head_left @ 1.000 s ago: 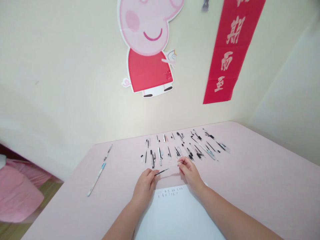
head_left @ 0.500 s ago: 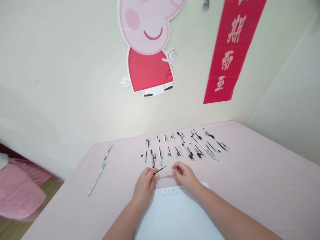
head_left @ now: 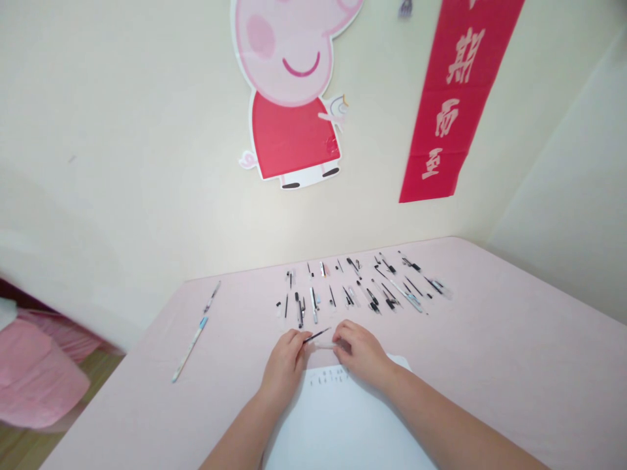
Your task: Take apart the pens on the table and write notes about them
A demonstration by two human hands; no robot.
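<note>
My left hand (head_left: 285, 360) is closed on a thin black pen refill (head_left: 317, 335), its pointed tip angled up to the right. Just below it, a see-through pen barrel (head_left: 323, 346) spans the gap between my two hands, faint against the pink cloth. The fingers of my right hand (head_left: 360, 350) are pinched at the barrel's right end. Both hands are over the top edge of a white sheet or pad (head_left: 343, 418) with rows of small marks.
Several taken-apart pens, caps and refills (head_left: 300, 310) lie in rows beyond my hands on the pink tablecloth (head_left: 514, 339). To the left are a blue-capped pen (head_left: 190, 349) and a slim clear pen (head_left: 212, 297). A wall with a pig cutout (head_left: 296, 137) stands behind the table.
My right hand has moved slightly left and its fingers now meet the barrel's end. The refill in my left hand has shifted a little right and lies flatter.
</note>
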